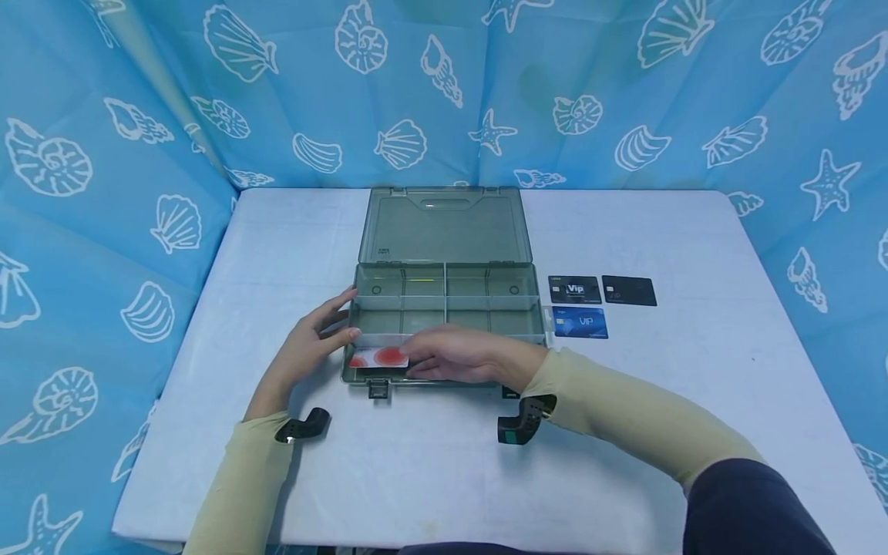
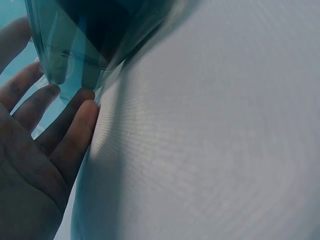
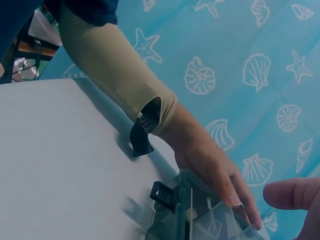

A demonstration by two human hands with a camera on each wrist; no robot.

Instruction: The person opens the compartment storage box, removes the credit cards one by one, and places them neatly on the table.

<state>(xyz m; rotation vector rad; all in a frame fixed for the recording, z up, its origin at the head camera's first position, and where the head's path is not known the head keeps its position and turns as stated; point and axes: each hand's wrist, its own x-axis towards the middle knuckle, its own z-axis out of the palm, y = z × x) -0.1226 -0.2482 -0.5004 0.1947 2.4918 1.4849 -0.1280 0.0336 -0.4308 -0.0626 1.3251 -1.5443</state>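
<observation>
A grey-green see-through plastic organizer box (image 1: 444, 317) lies with its lid (image 1: 445, 227) folded back. My left hand (image 1: 308, 343) rests against the box's left wall, thumb and fingers spread along it; the left wrist view shows these fingers (image 2: 75, 132) fairly straight beside the clear wall. Over the front row, my right hand (image 1: 461, 353) pinches the right end of a red-and-white card (image 1: 378, 358) at the front left compartment. The hand covers much of that front row. Only the right thumb (image 3: 290, 194) shows at the edge of the right wrist view.
To the right of the box lie a black Vip card (image 1: 574, 290), a plain dark card (image 1: 629, 290) and a blue VIP card (image 1: 580, 323). All stand on a white-covered table (image 1: 388, 478), with a blue seashell curtain (image 1: 444, 139) behind and at the sides. Latches (image 1: 378, 390) stick out in front.
</observation>
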